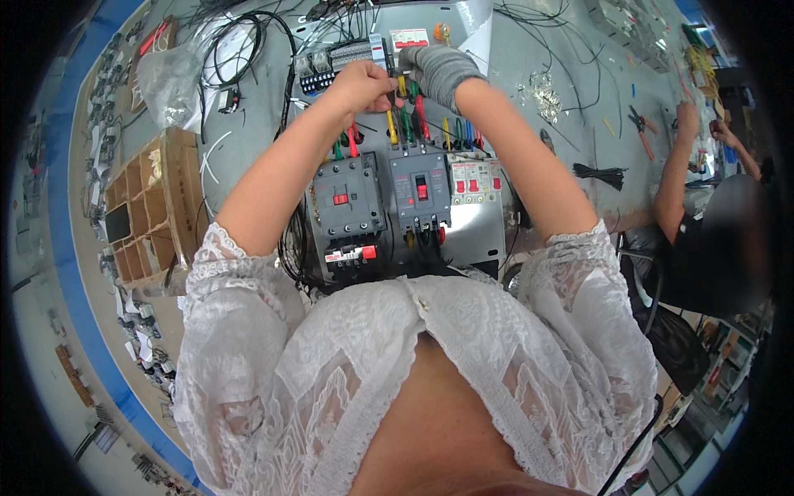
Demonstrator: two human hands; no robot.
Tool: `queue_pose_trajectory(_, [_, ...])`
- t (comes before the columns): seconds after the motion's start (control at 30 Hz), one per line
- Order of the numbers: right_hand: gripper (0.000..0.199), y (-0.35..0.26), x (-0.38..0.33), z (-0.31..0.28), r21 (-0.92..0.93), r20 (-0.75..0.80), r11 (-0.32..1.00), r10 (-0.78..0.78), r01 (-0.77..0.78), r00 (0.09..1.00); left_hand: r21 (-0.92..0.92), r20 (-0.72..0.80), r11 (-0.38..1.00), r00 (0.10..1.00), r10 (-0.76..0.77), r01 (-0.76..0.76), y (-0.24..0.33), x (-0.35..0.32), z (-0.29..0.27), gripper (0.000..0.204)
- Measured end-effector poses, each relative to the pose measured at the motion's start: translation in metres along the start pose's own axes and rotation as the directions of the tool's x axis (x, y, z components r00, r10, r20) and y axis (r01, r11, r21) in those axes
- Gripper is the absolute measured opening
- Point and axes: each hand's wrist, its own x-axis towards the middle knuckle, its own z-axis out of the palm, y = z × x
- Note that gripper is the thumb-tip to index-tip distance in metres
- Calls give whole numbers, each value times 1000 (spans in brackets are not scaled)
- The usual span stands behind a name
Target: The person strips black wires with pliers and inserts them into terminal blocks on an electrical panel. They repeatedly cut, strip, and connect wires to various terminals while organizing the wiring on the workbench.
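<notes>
While both arms reach to the far side of the metal mounting plate (484, 240), my bare left hand (361, 85) pinches a thin dark tool, seemingly a screwdriver (389, 73), and my grey-gloved right hand (436, 70) is closed on the coloured wires (407, 116) just right of it. These red, yellow and green leads rise from the tops of the grey contactor (346, 198) and the grey breaker with a red switch (419, 192), both standing mid-plate on the grey worktop (529, 66).

Much looks done: the devices are mounted in a row and most upper terminals already carry wires. The far ends seem not yet fixed to the terminal strip (339, 58) beyond my hands, though my fingers hide the exact point. Black cable loops (240, 41) lie loose at far left.

Room is tight: a cardboard divider box (153, 207) crowds the left, another person's arm (674, 165) works well to the right, and the near edge touches my blouse.
</notes>
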Motion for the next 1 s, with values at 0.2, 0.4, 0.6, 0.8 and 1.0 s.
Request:
queue_pose_trajectory(0.2, [25,-9,-8,4,-150,26,984,-94,97,995,98,-38,995,999,19,-15,-6,5,3,11])
queue_pose_trajectory(0.4, [23,2,-11,0,181,-37,977,-111,116,993,98,-9,995,1000,25,-24,-6,6,2,10])
queue_pose_trajectory(0.6, [19,20,-12,5,436,5,900,18,-19,1000,52,17,998,999,30,-31,-7,4,-3,14])
queue_pose_trajectory(0.8, [21,26,-9,14,550,50,833,42,-63,998,-76,88,997,996,12,-5,-3,-2,-5,16])
queue_pose_trajectory(1.0, [21,12,-19,2,600,119,789,81,-136,990,-250,163,966,986,-25,65,-2,-4,-12,19])
